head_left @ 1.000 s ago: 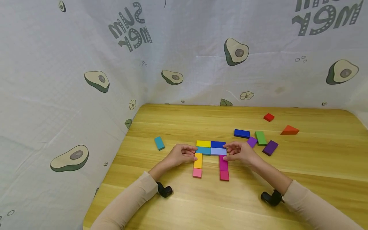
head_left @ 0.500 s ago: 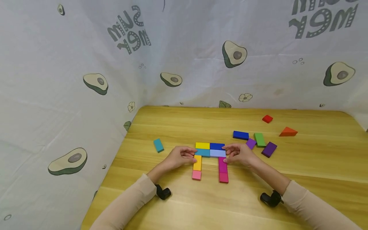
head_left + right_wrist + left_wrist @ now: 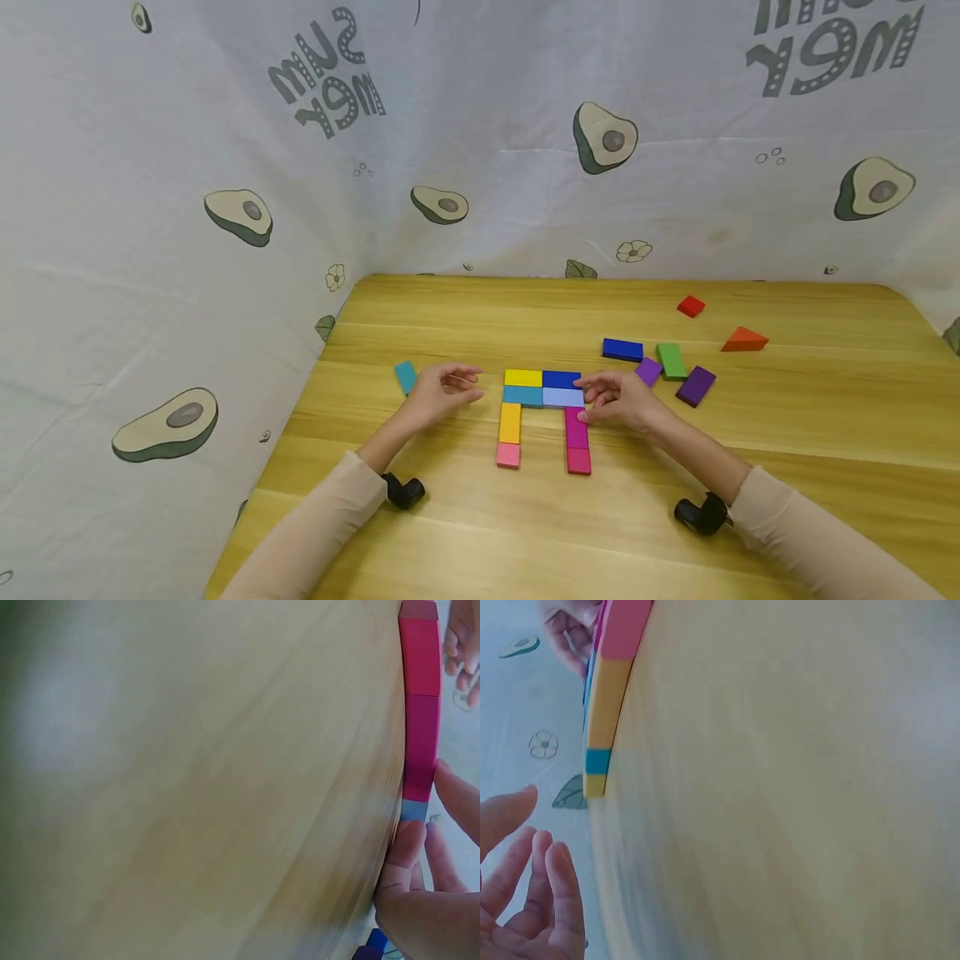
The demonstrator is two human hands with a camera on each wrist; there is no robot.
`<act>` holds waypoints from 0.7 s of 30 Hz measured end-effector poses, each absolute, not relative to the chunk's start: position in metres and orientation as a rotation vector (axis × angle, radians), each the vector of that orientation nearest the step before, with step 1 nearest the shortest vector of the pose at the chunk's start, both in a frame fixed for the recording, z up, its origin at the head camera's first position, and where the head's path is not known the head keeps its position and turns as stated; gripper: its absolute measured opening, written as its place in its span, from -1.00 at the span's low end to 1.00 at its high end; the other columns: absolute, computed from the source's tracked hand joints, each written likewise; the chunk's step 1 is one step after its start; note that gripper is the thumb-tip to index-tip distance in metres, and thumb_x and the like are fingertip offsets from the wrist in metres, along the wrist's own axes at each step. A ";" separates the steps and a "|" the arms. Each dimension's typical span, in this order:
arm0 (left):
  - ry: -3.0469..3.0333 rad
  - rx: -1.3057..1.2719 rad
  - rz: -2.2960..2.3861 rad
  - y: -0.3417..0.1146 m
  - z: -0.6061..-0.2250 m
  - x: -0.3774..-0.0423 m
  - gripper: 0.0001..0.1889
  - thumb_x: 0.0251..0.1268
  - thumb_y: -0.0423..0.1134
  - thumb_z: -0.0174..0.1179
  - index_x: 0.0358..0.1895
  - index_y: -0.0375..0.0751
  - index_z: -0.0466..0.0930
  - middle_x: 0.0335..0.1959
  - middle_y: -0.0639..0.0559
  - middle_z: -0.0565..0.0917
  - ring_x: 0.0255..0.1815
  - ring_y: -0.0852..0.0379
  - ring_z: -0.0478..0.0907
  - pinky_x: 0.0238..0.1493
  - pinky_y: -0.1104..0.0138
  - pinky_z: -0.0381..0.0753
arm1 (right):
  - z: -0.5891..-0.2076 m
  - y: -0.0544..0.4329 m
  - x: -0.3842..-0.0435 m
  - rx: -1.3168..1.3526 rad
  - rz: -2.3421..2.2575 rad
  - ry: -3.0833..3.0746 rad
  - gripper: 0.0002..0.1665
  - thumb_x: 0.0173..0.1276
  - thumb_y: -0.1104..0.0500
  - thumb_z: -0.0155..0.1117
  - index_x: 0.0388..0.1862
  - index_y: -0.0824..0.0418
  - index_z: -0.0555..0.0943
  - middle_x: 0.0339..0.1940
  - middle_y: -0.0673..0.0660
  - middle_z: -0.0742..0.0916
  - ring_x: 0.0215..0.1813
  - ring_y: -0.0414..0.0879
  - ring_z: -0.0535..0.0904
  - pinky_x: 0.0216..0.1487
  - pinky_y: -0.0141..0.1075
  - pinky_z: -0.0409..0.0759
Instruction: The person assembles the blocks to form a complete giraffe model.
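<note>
Closest are two beige sleeves point(image 3: 315, 525), with a black wrist device point(image 3: 702, 515) at each wrist, above the wood-grained bench point(image 3: 480, 533). Next, a short pink block point(image 3: 508, 456) and a short crimson block point(image 3: 578, 461) end two flat columns, meeting a long orange-yellow block point(image 3: 510, 423) and a long magenta block point(image 3: 577, 427). The right hand point(image 3: 621, 397) touches the layout, thumb on the magenta block, a fingertip at the right end of a deep-blue rectangular block point(image 3: 561, 379); its fingers stand moderately apart. The left hand point(image 3: 438, 392) is clear of the layout, fingers and thumb wide, holding nothing, partly hiding a loose turquoise block point(image 3: 404, 375). Across the columns, a teal rectangular block point(image 3: 522, 397) and a pale-blue rectangular block point(image 3: 562, 397) touch end to end; behind them a yellow rectangular block point(image 3: 523, 378) abuts the deep-blue one. Farther right lie a dark-purple block point(image 3: 696, 386), violet block point(image 3: 648, 372), green block point(image 3: 671, 362), navy block point(image 3: 622, 349), orange-red triangular block point(image 3: 745, 339) and small red block point(image 3: 691, 307), before a white avocado-print cloth point(image 3: 510, 225).
</note>
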State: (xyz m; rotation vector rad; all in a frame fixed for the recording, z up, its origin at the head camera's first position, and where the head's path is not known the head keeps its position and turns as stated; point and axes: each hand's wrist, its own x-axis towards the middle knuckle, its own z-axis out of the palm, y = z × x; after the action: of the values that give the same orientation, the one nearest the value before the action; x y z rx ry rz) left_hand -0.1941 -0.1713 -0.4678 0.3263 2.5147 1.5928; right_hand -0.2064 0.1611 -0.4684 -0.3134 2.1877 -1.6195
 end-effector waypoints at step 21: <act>2.885 -0.134 1.517 -0.230 -0.464 -0.186 -0.54 0.16 -0.33 0.46 0.14 -0.32 0.61 0.11 -0.27 0.56 0.05 -0.20 0.47 0.08 0.01 0.54 | -0.468 0.161 -0.206 -0.334 -1.658 2.140 -0.37 0.11 0.48 0.50 0.18 0.60 0.51 -0.31 0.22 0.64 -0.34 -0.10 0.50 -0.38 -0.44 0.52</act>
State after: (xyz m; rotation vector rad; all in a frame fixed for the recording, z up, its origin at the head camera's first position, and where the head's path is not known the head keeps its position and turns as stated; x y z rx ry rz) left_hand -0.1865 -0.2304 -0.4643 -0.1335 2.8852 1.5165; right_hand -0.2058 0.1609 -0.4678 -0.3338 2.1405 -1.6583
